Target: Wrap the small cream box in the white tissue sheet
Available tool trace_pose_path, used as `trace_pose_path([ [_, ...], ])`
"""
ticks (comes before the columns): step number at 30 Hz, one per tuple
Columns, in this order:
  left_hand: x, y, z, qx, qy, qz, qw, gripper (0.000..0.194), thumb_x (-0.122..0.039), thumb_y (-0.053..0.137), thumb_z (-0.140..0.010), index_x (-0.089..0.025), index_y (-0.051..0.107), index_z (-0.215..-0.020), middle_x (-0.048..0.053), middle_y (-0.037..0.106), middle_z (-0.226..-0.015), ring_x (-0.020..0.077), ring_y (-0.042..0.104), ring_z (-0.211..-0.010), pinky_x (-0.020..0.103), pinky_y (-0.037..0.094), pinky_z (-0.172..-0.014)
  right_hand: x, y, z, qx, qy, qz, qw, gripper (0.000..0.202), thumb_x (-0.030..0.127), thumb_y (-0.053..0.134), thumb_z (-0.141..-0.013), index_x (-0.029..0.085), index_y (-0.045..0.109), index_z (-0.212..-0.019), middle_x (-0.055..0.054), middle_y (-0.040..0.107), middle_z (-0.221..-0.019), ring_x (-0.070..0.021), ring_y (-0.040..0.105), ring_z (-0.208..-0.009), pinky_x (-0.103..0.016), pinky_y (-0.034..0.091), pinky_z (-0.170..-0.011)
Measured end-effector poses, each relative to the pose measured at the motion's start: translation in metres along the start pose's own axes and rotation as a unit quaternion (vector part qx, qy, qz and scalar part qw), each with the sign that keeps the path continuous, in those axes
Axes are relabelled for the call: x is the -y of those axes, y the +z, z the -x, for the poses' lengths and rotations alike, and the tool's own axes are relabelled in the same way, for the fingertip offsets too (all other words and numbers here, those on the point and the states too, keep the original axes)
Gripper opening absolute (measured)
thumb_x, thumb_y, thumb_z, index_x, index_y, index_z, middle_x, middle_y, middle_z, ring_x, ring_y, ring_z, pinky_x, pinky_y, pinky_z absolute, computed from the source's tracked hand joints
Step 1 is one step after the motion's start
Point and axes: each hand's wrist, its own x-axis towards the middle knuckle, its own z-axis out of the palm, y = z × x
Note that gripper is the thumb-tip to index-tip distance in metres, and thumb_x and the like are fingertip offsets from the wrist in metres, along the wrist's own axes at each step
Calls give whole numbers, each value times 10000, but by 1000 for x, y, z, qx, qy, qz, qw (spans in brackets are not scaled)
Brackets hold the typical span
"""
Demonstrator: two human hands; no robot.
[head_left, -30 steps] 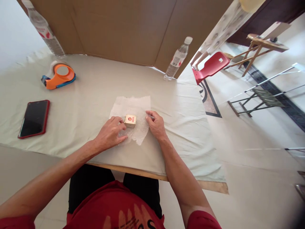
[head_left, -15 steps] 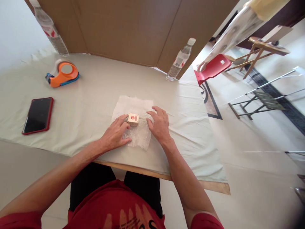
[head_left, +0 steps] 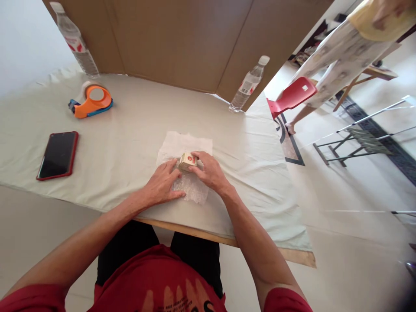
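Note:
A small cream box (head_left: 187, 160) with red print is over a sheet of bubble wrap (head_left: 195, 190) on the cloth-covered table. It looks slightly tilted, its left side showing. My right hand (head_left: 212, 174) grips its right end between thumb and fingers. On the other side, my left hand (head_left: 162, 182) rests on the wrap with thumb and fingers apart. Its fingertips are close to the box's left side; whether they touch it I cannot tell.
A phone (head_left: 58, 155) and an orange tape dispenser (head_left: 92, 102) lie at the left. Two water bottles (head_left: 75, 43) (head_left: 249, 84) stand before a cardboard panel (head_left: 175, 43). Beyond the table's right side are a red chair (head_left: 294, 96), a folding stool (head_left: 367, 141) and another person (head_left: 341, 56).
My right hand has moved left and closed on the box, which has shifted slightly and tilted. My left hand stays spread beside it. The other person has come further into view.

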Motion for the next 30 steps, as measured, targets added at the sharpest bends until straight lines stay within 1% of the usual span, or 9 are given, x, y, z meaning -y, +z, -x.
trace_pose_path([
  [4, -5, -1, -3, 20, -9, -17, 1000, 424, -415, 822, -719, -174, 622, -1006, 221, 424, -1536, 443, 412, -1422, 589, 386, -1154, -9, -32, 11, -92, 33, -39, 994, 424, 316, 651, -824, 224, 647, -1237, -103, 702, -1243, -269, 658, -1087, -435, 546, -926],
  [8, -8, -2, -5, 24, -11, -23, 999, 407, -423, 821, -712, -188, 623, -980, 192, 436, -1534, 440, 416, -1414, 596, 396, -1143, -26, -59, 25, -160, 65, -20, 985, 437, 327, 661, -812, 232, 644, -1239, -95, 699, -1219, -261, 657, -1073, -423, 570, -865],
  [12, -11, -4, -8, 33, -23, -27, 999, 403, -425, 820, -705, -181, 631, -965, 200, 434, -1531, 449, 418, -1409, 592, 384, -1148, -60, -63, 39, -160, 85, 39, 983, 426, 287, 636, -798, 227, 650, -1219, -120, 687, -1234, -293, 635, -1116, -471, 569, -878],
  [16, -16, -6, -10, 47, -40, -44, 997, 405, -433, 809, -712, -170, 640, -968, 219, 430, -1529, 464, 400, -1421, 598, 374, -1150, -78, -60, 52, -152, 86, 73, 982, 390, 263, 618, -795, 204, 673, -1177, -145, 676, -1245, -319, 610, -1185, -564, 497, -1030],
  [18, -18, -7, -10, 56, -45, -54, 996, 417, -441, 807, -716, -168, 643, -985, 224, 434, -1526, 462, 388, -1432, 598, 372, -1151, -69, -62, 56, -179, 72, 88, 977, 405, 277, 640, -800, 199, 675, -1196, -158, 641, -1320, -334, 573, -1259, -587, 441, -1098],
  [21, -18, -7, -11, 58, -44, -60, 996, 437, -462, 810, -713, -171, 647, -993, 221, 456, -1507, 465, 390, -1428, 607, 380, -1138, -36, -63, 56, -193, 40, 82, 977, 357, 275, 613, -865, 234, 674, -1214, -135, 644, -1341, -315, 576, -1275, -579, 420, -1128],
  [24, -18, -7, -11, 50, -36, -62, 996, 433, -463, 811, -715, -173, 652, -994, 224, 484, -1477, 463, 409, -1412, 616, 385, -1128, -1, -50, 49, -132, -17, 50, 990, 329, 272, 596, -899, 253, 670, -1219, -111, 658, -1338, -288, 587, -1274, -528, 457, -1116],
  [26, -19, -7, -11, 48, -36, -63, 996, 431, -452, 813, -716, -171, 657, -1004, 231, 488, -1472, 462, 414, -1411, 621, 382, -1130, 12, -35, 41, -77, -49, 41, 995, 371, 245, 582, -902, 242, 646, -1267, -110, 637, -1381, -276, 577, -1296, -506, 456, -1128],
  [30, -21, -11, -9, 60, -40, -59, 996, 448, -429, 816, -714, -153, 662, -1032, 249, 476, -1481, 457, 406, -1427, 604, 373, -1149, 11, -5, 26, 8, -62, 83, 995, 493, 217, 608, -867, 160, 590, -1357, -170, 571, -1462, -319, 530, -1354, -520, 438, -1148],
])
